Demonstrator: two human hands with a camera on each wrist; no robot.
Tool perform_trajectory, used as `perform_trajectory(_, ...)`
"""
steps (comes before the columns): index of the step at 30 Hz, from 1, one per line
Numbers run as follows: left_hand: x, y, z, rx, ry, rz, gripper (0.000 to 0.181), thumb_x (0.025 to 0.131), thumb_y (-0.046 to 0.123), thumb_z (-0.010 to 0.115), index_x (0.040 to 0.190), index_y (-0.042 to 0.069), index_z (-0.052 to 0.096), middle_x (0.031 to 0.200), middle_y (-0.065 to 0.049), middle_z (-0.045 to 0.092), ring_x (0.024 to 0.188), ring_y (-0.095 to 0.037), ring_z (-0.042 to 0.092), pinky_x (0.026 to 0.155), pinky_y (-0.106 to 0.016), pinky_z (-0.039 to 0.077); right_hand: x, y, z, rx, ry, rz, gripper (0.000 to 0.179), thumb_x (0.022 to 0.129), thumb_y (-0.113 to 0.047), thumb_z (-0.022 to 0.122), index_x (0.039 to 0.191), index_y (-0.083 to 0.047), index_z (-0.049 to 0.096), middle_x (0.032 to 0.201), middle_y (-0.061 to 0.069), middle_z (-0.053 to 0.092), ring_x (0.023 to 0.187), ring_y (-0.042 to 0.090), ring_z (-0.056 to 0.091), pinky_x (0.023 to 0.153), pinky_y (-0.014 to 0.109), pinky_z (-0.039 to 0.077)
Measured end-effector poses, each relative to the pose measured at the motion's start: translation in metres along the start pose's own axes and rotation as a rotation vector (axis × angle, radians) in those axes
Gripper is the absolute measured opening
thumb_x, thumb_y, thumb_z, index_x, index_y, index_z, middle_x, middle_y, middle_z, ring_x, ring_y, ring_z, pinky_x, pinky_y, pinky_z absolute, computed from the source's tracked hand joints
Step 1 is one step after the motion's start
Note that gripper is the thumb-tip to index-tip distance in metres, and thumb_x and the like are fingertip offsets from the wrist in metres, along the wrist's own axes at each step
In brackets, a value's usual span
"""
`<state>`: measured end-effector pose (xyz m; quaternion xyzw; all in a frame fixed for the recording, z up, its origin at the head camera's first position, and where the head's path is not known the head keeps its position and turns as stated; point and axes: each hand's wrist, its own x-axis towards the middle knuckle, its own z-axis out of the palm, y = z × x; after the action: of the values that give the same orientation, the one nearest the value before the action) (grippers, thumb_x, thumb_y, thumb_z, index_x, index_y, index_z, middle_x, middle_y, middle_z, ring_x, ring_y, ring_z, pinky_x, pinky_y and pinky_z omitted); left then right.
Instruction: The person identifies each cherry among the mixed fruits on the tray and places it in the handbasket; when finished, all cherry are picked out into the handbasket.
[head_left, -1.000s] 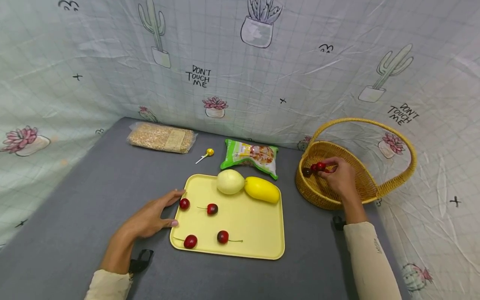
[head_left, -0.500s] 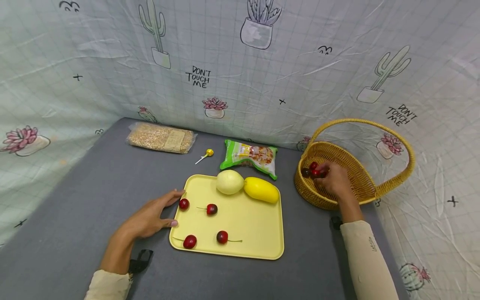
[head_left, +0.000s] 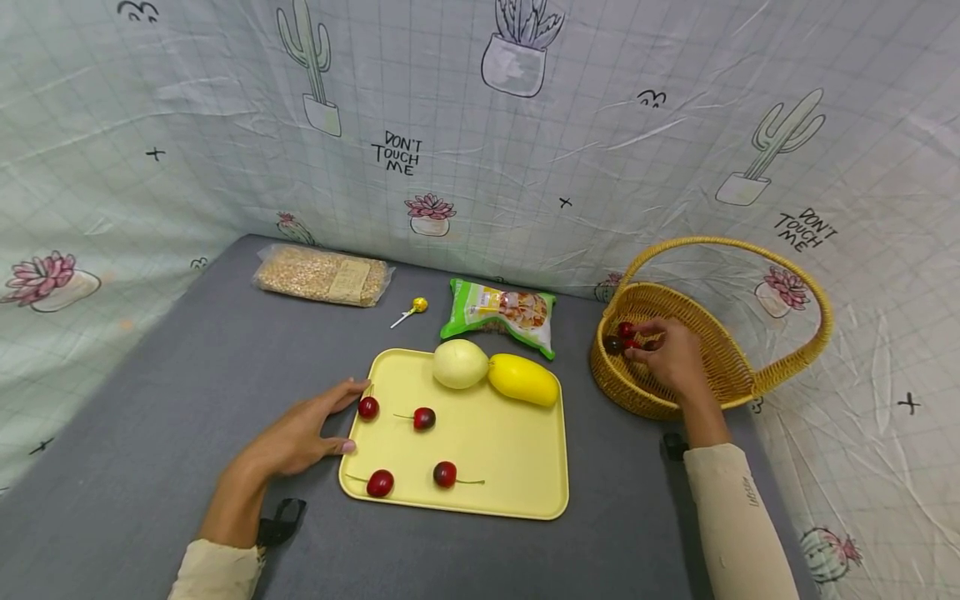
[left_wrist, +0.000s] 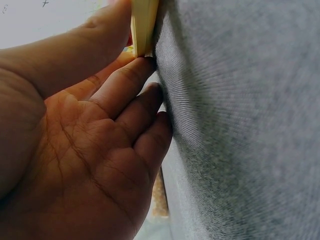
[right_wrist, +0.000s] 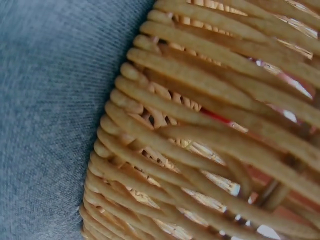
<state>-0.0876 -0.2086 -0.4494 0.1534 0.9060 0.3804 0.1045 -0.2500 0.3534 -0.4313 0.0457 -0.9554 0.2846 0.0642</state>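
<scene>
In the head view a pale yellow tray (head_left: 510, 450) bears several dark red cherries with stems, one being the cherry (head_left: 423, 418) near its middle. A pale round fruit (head_left: 461, 364) and a yellow oblong fruit (head_left: 523, 379) lie at its far edge. My left hand (head_left: 296, 435) touches the tray's left edge, thumb and forefinger spread apart. Inside the wicker basket (head_left: 633, 396) my right hand (head_left: 675, 354) is beside a red cherry (head_left: 626, 329) and a dark cherry (head_left: 613, 344), its thumb and forefinger apart. Its other fingers are hidden. Only basket weave (right_wrist: 200, 125) fills most of the right wrist view.
The basket's tall handle (head_left: 813, 337) arches over its right side. Behind the tray lie a green snack bag (head_left: 504, 315), a yellow lollipop (head_left: 418, 306) and a clear bag of grains (head_left: 322, 275). A patterned cloth (head_left: 480, 150) hangs along the table's back.
Inside the basket my right hand has lowered cherries and its fingers have since parted, with red cherries now resting beside the dark one. My left hand and the tray stay put.
</scene>
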Motion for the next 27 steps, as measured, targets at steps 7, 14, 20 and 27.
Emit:
perform_trajectory(7, 0.0, 0.001, -0.002, 0.001, -0.001, 0.006, 0.081, 0.089, 0.016, 0.086, 0.158, 0.005, 0.044, 0.157, -0.025, 0.054, 0.155, -0.054, 0.032, 0.118, -0.074, 0.033, -0.004, -0.004, 0.0, 0.123, 0.198, -0.021, 0.033, 0.093, -0.018, 0.085, 0.122, -0.006, 0.075, 0.121, 0.017, 0.069, 0.096, 0.03, 0.059, 0.074, 0.025, 0.043)
perform_trajectory(14, 0.0, 0.001, -0.001, 0.009, -0.002, 0.015, 0.081, 0.089, 0.015, 0.086, 0.158, 0.004, 0.044, 0.157, -0.024, 0.055, 0.155, -0.054, 0.033, 0.118, -0.073, 0.033, -0.004, -0.008, -0.001, 0.17, 0.458, -0.185, 0.025, 0.089, -0.013, 0.088, 0.11, -0.004, 0.079, 0.106, 0.016, 0.072, 0.087, 0.031, 0.057, 0.073, 0.028, 0.043)
perform_trajectory(20, -0.001, 0.002, 0.0, -0.002, 0.0, 0.004, 0.082, 0.088, 0.015, 0.086, 0.157, 0.003, 0.045, 0.156, -0.026, 0.055, 0.154, -0.053, 0.036, 0.118, -0.073, 0.034, -0.008, -0.025, -0.001, 0.175, 0.568, -0.315, 0.026, 0.082, -0.009, 0.092, 0.103, 0.0, 0.08, 0.094, 0.024, 0.069, 0.079, 0.034, 0.054, 0.069, 0.027, 0.042)
perform_trajectory(27, 0.0, 0.003, -0.001, -0.003, -0.001, 0.006, 0.081, 0.089, 0.014, 0.086, 0.158, 0.004, 0.044, 0.157, -0.025, 0.055, 0.153, -0.052, 0.038, 0.117, -0.072, 0.035, -0.024, -0.061, -0.002, 0.212, 0.566, -0.449, 0.027, 0.079, -0.008, 0.093, 0.102, 0.0, 0.081, 0.091, 0.021, 0.071, 0.077, 0.013, 0.053, 0.069, 0.019, 0.041)
